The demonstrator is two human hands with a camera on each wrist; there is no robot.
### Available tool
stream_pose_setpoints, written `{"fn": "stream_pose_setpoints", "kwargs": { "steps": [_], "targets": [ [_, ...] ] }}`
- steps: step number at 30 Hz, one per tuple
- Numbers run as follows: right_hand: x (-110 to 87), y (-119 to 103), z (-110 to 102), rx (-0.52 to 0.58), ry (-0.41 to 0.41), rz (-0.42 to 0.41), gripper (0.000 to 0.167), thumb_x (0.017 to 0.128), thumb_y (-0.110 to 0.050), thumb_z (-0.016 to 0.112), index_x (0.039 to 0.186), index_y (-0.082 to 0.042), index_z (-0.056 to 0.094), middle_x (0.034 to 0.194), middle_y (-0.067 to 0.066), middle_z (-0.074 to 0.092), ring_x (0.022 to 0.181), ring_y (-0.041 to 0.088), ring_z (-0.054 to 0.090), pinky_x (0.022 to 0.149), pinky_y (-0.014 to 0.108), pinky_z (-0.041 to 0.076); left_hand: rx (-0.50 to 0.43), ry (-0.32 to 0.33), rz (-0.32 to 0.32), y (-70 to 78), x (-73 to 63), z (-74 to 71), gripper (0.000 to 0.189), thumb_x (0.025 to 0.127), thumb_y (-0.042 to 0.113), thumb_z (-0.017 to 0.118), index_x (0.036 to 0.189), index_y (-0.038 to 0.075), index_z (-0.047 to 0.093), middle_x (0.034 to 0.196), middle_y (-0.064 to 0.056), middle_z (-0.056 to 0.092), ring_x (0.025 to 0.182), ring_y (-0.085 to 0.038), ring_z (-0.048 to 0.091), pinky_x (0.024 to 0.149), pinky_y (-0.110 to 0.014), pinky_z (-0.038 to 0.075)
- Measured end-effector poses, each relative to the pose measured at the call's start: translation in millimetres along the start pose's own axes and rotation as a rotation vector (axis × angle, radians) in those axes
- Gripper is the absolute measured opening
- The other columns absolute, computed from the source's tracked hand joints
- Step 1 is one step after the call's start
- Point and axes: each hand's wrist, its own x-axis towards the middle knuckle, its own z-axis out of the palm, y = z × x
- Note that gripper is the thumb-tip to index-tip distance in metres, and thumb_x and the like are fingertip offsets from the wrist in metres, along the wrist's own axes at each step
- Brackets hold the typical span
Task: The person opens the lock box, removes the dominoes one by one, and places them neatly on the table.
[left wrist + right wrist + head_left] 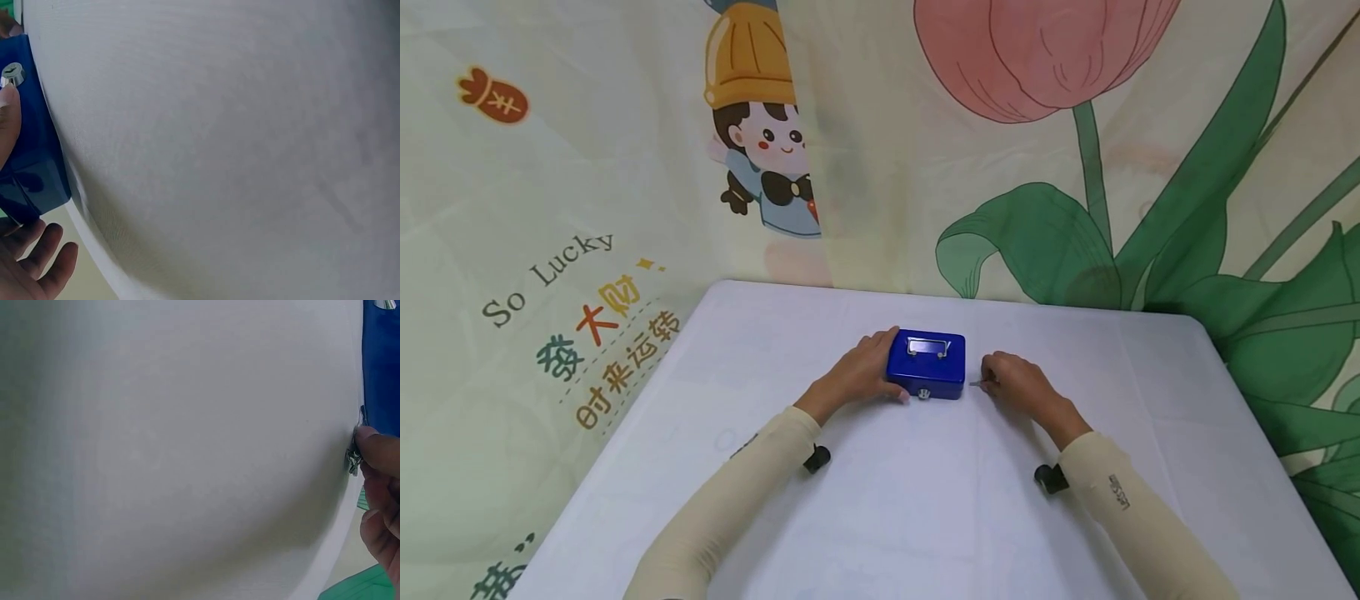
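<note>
A blue metal cash box (927, 375) sits on the white table, with a folding silver handle on its lid and a round keyed lock (12, 74) on its front. My left hand (867, 367) holds the box at its left end; the thumb is on the front by the lock, and the other fingers reach round the left end. Just right of the box, my right hand (1017, 383) pinches a small set of silvery keys (354, 459) between thumb and forefinger. One thin tip points toward the box, and the fingers partly hide the keys.
The white-covered table (917, 517) extends around the box toward both sides and the front. Behind it hangs a printed cloth (865, 150) with a cartoon figure, a pink tulip and green leaves. Black wrist cameras (817, 458) sit under both sleeves.
</note>
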Motion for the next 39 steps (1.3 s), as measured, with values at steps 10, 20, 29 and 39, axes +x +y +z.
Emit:
{"fn": "stream_pose_setpoints", "kwargs": {
  "steps": [10,20,29,39],
  "targets": [
    [-3.1,-1,-4,0.012,-0.083,0.047,0.011,0.091,-0.012,0.074,0.092,-0.009,0.064,0.079,0.0,0.064,0.072,0.014,0.055,0.066,0.028,0.05,-0.029,-0.002,-0.005,2.5,-1.7,-0.9,0.124,0.072,0.05,0.088,0.16,0.007,0.014,0.159,-0.018,0.034,0.142,-0.035,0.039,0.117,-0.051,0.037],
    [-7.2,-1,-4,0.109,-0.156,0.09,0.004,0.094,-0.01,0.07,0.094,-0.006,0.071,0.08,0.001,0.067,0.072,0.015,0.056,0.067,0.028,0.053,-0.015,-0.038,-0.004,1.0,-0.8,0.2,0.121,0.074,0.052,0.086,0.162,0.015,0.011,0.161,-0.017,0.03,0.145,-0.034,0.037,0.117,-0.051,0.036],
    [-20.5,-13,-5,0.196,-0.149,0.068,0.006,0.09,-0.008,0.072,0.086,-0.009,0.067,0.075,-0.001,0.064,0.069,0.014,0.054,0.061,0.025,0.048,-0.119,-0.05,0.021,2.2,1.2,0.2,0.118,0.078,0.038,0.088,0.162,0.01,0.009,0.158,-0.022,0.028,0.141,-0.038,0.043,0.117,-0.049,0.036],
    [-26.8,-47,-1,0.223,-0.151,0.075,0.009,0.09,-0.014,0.075,0.084,-0.011,0.069,0.069,-0.002,0.061,0.068,0.014,0.055,0.061,0.024,0.048,-0.1,-0.064,-0.011,6.3,0.8,0.0,0.117,0.079,0.036,0.087,0.162,0.01,0.008,0.16,-0.022,0.026,0.142,-0.038,0.041,0.118,-0.049,0.036]
  ]
}}
